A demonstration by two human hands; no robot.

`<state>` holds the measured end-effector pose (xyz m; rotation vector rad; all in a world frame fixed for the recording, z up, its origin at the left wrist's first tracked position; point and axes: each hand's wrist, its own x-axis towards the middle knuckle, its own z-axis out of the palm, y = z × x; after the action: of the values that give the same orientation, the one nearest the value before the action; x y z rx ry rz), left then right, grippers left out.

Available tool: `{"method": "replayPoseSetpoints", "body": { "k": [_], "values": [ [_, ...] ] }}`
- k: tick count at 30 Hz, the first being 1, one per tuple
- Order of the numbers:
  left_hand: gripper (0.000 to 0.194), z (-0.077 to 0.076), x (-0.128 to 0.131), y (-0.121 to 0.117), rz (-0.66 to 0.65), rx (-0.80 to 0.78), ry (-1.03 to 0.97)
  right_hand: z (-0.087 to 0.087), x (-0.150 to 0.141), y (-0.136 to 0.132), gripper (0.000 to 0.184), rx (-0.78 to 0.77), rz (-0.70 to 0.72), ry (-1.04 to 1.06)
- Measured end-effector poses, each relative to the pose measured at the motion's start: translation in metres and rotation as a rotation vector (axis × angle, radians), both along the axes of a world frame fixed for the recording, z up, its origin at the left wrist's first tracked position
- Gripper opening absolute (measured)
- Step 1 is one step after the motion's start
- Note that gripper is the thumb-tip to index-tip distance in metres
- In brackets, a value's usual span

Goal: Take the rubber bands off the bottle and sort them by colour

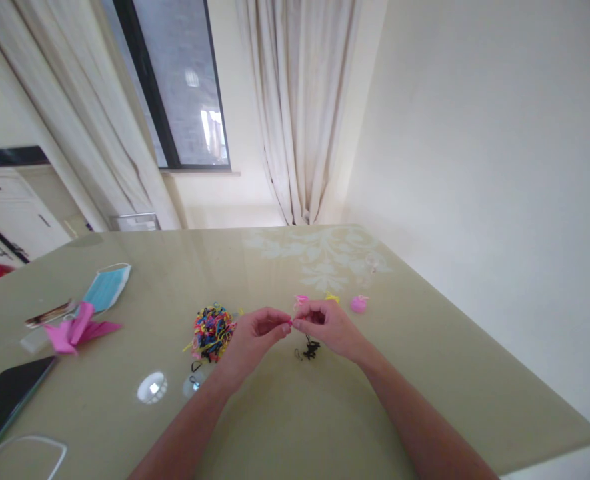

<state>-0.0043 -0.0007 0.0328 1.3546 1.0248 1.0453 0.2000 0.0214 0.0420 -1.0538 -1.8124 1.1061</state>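
My left hand point(255, 343) and my right hand point(329, 327) meet above the table, thumb and forefinger of each pinched together. Between the fingertips shows a tiny pinkish-red rubber band point(291, 323), mostly covered by the fingers. Left of my left hand lies a heap of small multicoloured rubber bands point(213, 331), partly hidden by that hand. A little cluster of black rubber bands point(311, 347) sits just below my right hand. Behind the right hand are a bright pink bunch point(301, 301), a yellow bunch point(331, 297) and a rounded pink bunch point(359, 304).
At the left lie a pink folded-paper bird point(77, 330), a blue face mask point(107, 287) and a dark-screened tablet or phone point(9, 400) near a white cable point(29, 438). Light reflects off the glossy table point(295, 427). A wall point(499, 200) runs along the right side.
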Motion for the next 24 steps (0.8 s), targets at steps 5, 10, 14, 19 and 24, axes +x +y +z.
{"method": "replayPoseSetpoints", "body": {
  "k": [5,10,14,19,24],
  "values": [
    [0.033,-0.002,-0.022,0.008,0.238,0.185,0.461,0.012,0.009,0.000,0.031,-0.092,-0.118,0.344],
    [0.031,-0.007,-0.051,0.012,0.438,0.299,1.302,0.023,0.024,0.003,0.032,-0.117,-0.209,0.568],
    [0.032,-0.009,-0.055,0.014,0.380,0.240,1.433,0.023,0.027,0.005,0.031,-0.104,-0.190,0.586],
    [0.030,-0.007,-0.052,0.017,0.363,0.228,1.426,0.012,0.021,0.010,0.032,0.035,-0.297,0.373],
    [0.028,-0.007,-0.051,0.018,0.362,0.254,1.418,-0.013,0.012,0.024,0.026,0.437,-0.444,-0.140]
  ]
}}
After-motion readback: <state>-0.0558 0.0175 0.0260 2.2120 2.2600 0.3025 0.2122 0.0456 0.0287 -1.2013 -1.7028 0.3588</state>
